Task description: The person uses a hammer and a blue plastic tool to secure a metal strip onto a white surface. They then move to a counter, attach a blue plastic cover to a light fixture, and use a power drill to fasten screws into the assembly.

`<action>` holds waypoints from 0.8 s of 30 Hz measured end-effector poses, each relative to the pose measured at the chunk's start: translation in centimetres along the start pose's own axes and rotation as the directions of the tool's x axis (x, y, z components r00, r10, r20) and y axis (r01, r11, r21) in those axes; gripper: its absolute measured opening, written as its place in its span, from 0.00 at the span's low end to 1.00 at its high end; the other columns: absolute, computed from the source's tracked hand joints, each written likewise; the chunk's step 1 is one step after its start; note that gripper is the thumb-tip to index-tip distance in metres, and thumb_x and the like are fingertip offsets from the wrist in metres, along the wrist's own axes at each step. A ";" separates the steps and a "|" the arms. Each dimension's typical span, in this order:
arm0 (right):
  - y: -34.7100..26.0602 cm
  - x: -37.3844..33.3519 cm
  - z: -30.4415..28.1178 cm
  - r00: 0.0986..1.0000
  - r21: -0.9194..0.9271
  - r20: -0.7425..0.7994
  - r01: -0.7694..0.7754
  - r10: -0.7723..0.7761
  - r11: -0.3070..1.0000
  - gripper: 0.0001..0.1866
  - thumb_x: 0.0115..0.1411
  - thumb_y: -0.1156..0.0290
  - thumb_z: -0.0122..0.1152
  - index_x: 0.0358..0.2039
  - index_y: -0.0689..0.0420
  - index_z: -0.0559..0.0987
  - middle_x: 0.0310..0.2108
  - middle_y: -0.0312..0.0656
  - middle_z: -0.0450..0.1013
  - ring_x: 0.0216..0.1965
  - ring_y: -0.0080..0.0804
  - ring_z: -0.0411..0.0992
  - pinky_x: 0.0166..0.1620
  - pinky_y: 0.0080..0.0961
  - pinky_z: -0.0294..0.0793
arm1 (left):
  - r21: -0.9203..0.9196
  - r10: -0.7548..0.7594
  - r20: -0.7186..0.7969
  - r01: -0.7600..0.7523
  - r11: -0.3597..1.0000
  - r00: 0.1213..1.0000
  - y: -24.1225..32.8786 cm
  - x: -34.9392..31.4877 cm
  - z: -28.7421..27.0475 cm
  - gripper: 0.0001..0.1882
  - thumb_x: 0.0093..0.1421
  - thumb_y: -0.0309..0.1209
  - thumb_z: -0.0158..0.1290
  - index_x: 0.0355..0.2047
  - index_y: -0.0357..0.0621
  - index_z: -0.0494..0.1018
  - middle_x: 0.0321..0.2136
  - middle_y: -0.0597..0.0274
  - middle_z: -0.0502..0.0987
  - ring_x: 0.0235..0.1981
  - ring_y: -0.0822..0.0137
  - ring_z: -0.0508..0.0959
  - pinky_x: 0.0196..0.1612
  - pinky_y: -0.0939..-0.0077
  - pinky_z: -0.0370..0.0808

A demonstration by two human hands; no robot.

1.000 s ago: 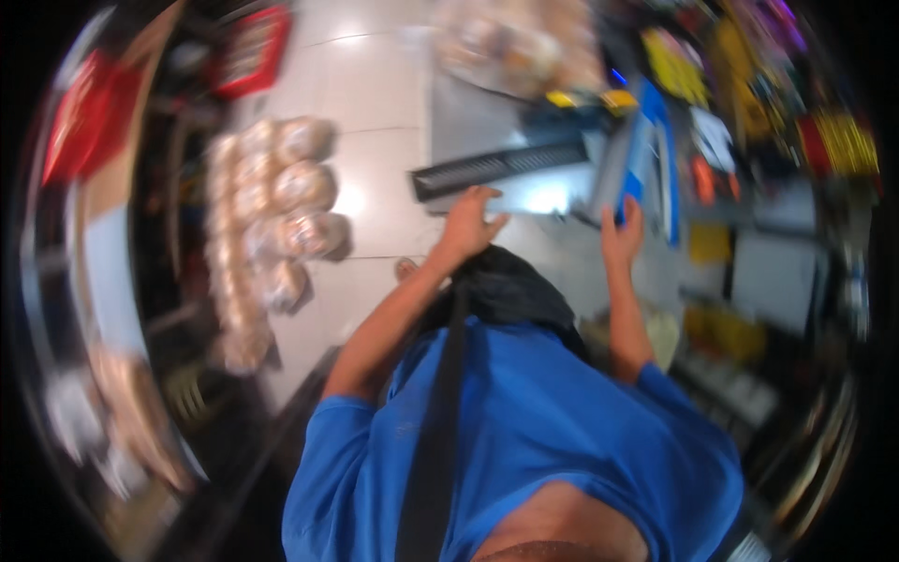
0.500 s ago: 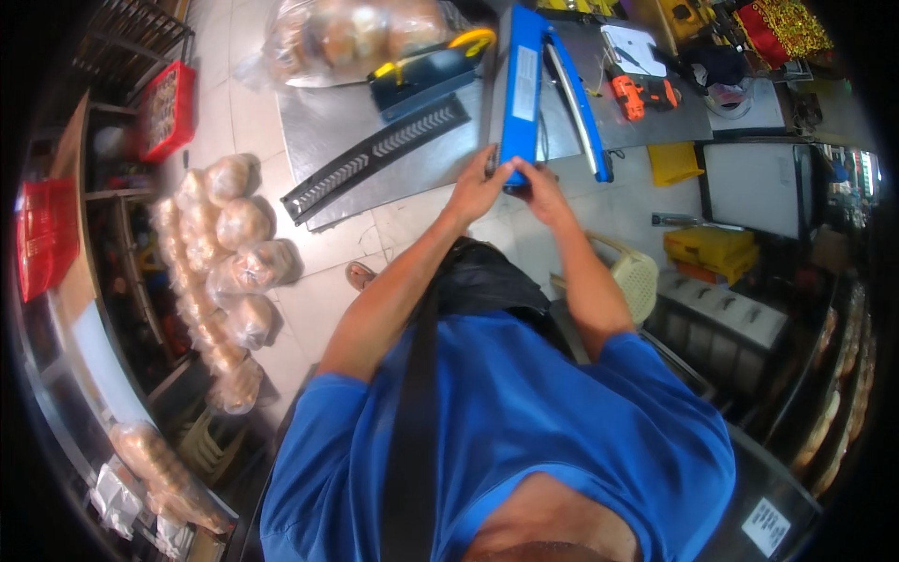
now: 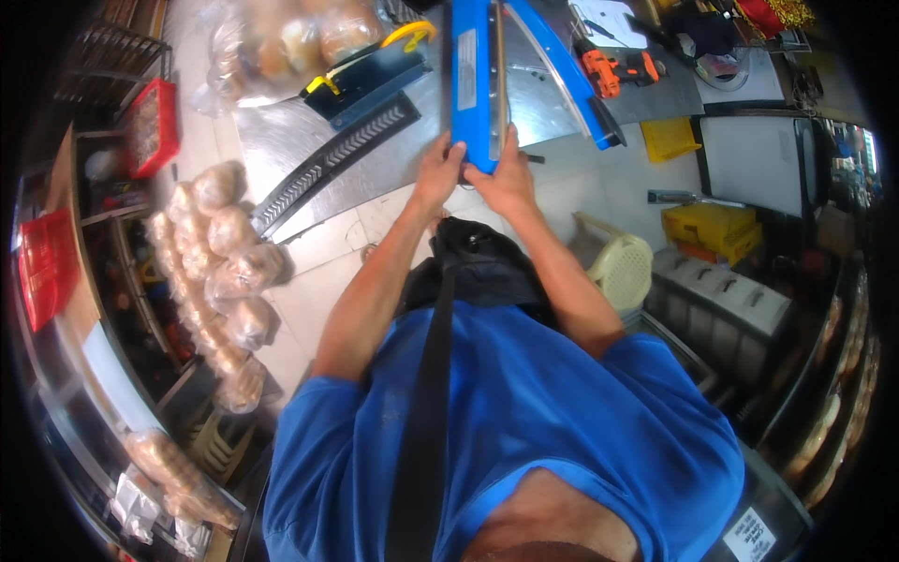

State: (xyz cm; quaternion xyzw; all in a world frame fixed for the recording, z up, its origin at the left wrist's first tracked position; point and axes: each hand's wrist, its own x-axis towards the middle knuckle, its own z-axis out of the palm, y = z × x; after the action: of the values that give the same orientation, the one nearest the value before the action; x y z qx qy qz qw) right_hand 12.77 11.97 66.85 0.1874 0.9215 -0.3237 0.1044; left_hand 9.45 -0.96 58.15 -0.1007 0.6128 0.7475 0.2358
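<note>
A long blue metal housing (image 3: 476,89), which looks like the body of an impulse bag sealer, stretches away from me over the metal table. My left hand (image 3: 438,174) is closed on the left side of its near end. Opposite it, my right hand (image 3: 506,176) grips the right side, thumb on the blue face and fingers along the edge. A narrow channel runs down the housing's right side. Apart from it, a slim blue arm (image 3: 560,70) with a black end lies slanted to the right. The housing's far end is cut off by the frame.
On the metal table (image 3: 267,140) lie a black strip with arrow marks (image 3: 337,161), a dark tray with a yellow-handled tool (image 3: 370,84) and an orange power drill (image 3: 613,70). Bagged bread (image 3: 295,42) sits at the back left. More bags (image 3: 234,229) line the floor; a cream chair (image 3: 623,267) stands right.
The blue housing has turned in my hands, and its right-side channel now shows more. My right hand has shifted from its near end onto its right side. The table appears further left in view.
</note>
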 end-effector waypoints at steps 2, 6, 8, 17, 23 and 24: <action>0.5 -0.5 0.3 1.000 -0.032 -0.024 0.008 -0.009 0.999 0.64 0.47 0.54 0.75 0.73 0.59 0.41 0.48 0.71 0.65 0.45 0.67 0.73 0.48 0.49 0.76 | 0.152 -0.006 -0.092 0.020 0.988 0.996 0.7 0.0 0.5 0.31 0.67 0.40 0.55 0.64 0.33 0.63 0.45 0.42 0.79 0.39 0.60 0.83 0.44 0.68 0.79; 0.4 -0.5 0.5 0.994 -0.084 -0.055 0.091 -0.096 0.992 0.64 0.46 0.56 0.77 0.73 0.58 0.42 0.43 0.69 0.66 0.42 0.68 0.74 0.42 0.51 0.77 | 0.328 0.000 -0.077 0.025 0.944 0.997 2.2 0.5 0.7 0.31 0.64 0.47 0.56 0.56 0.30 0.72 0.44 0.42 0.79 0.39 0.56 0.82 0.44 0.66 0.78; -0.2 -0.5 0.3 0.995 -0.093 -0.026 0.091 -0.093 0.992 0.64 0.45 0.57 0.77 0.72 0.57 0.43 0.43 0.68 0.66 0.42 0.68 0.74 0.42 0.51 0.77 | 0.446 -0.006 -0.058 0.031 0.894 0.998 2.8 1.0 0.4 0.32 0.63 0.50 0.56 0.52 0.29 0.75 0.42 0.42 0.80 0.39 0.55 0.82 0.45 0.65 0.78; -0.7 1.6 0.3 0.994 -0.191 -0.028 0.098 -0.105 0.977 0.63 0.46 0.55 0.77 0.73 0.53 0.44 0.51 0.65 0.64 0.46 0.67 0.73 0.46 0.53 0.77 | 0.343 -0.011 -0.097 0.044 0.938 0.995 3.2 2.8 0.9 0.34 0.63 0.50 0.55 0.53 0.28 0.74 0.43 0.39 0.81 0.46 0.52 0.82 0.50 0.64 0.75; -0.1 2.7 0.4 0.986 -0.171 -0.015 0.163 -0.168 0.972 0.66 0.45 0.56 0.79 0.74 0.52 0.42 0.56 0.60 0.61 0.48 0.65 0.73 0.48 0.53 0.76 | 0.563 0.031 -0.079 0.019 0.826 0.996 6.0 2.1 1.8 0.45 0.58 0.57 0.59 0.60 0.26 0.68 0.49 0.38 0.78 0.51 0.51 0.79 0.53 0.64 0.75; 0.1 2.7 0.2 0.985 -0.162 0.000 0.168 -0.170 0.972 0.66 0.45 0.57 0.79 0.74 0.52 0.41 0.57 0.59 0.60 0.48 0.64 0.73 0.48 0.53 0.76 | 0.584 0.038 -0.081 0.017 0.812 0.996 6.2 2.0 1.9 0.47 0.56 0.59 0.60 0.60 0.26 0.67 0.50 0.37 0.77 0.52 0.50 0.79 0.54 0.63 0.75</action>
State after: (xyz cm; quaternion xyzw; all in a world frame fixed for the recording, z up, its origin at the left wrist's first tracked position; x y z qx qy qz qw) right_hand 10.34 12.67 65.79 0.1014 0.9580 -0.2545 0.0847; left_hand 5.01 0.49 63.05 -0.0532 0.8229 0.5195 0.2237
